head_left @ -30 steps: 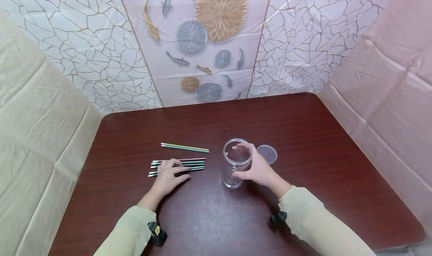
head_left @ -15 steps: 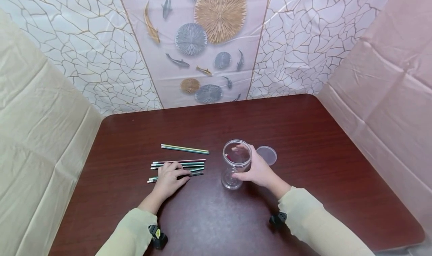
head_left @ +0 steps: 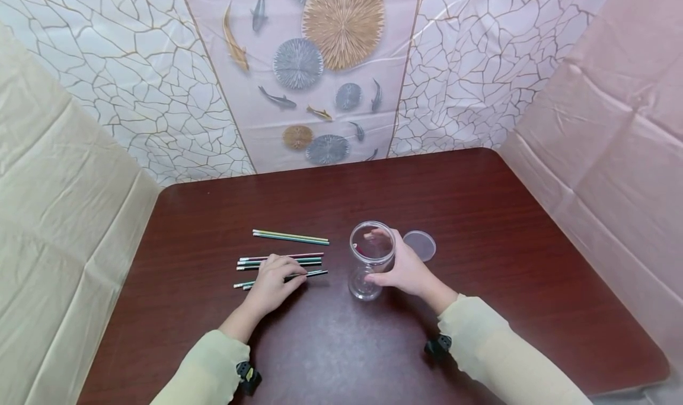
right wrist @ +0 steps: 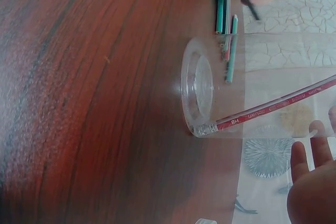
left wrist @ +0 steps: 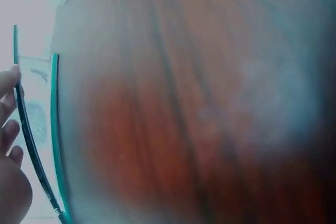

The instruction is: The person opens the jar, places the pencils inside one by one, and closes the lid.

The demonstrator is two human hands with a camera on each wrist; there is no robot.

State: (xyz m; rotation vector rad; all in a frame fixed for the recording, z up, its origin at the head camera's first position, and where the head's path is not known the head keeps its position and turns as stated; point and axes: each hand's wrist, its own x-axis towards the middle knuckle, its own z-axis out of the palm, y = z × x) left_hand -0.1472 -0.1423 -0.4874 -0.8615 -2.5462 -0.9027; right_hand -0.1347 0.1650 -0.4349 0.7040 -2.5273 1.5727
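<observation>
My left hand (head_left: 274,281) pinches a dark pencil (left wrist: 31,145), whose tip is raised off the table in the right wrist view. A green pencil (left wrist: 54,124) lies just beside it. Behind that hand, several pencils (head_left: 312,261) with white eraser ends lie side by side, partly covered by the fingers. My right hand (head_left: 405,268) grips a clear jar (head_left: 367,277) around its side; the jar stands upright, open at the top. A red pencil (right wrist: 273,107) leans inside it, eraser end down.
Two more pencils (head_left: 290,237), one yellowish and one teal, lie farther back on the dark wooden table (head_left: 427,185). A round clear lid (head_left: 420,246) lies flat behind the right hand. Patterned cloth walls enclose the back and sides.
My left hand has drawn pencils a little toward me, apart from the row, then shifted right with the dark pencil in its fingers. My right hand stays on the jar.
</observation>
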